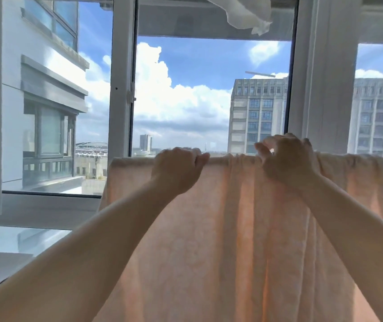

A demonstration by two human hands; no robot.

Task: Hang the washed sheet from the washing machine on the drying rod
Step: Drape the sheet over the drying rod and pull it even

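Observation:
A pale peach sheet (220, 228) hangs in long folds, draped over a horizontal drying rod that its top fold hides. Its top edge runs level from the left end near the window frame to the right border. My left hand (176, 169) grips the top fold left of centre, fingers curled over the edge. My right hand (285, 159) grips the bunched top fold a little to the right, fingers curled over it. Both arms reach up from below.
An open window with white frames (121, 89) stands just behind the sheet, with tall buildings and sky outside. A white cloth (248, 12) hangs from above at the top right. A white sill (34, 214) runs along the lower left.

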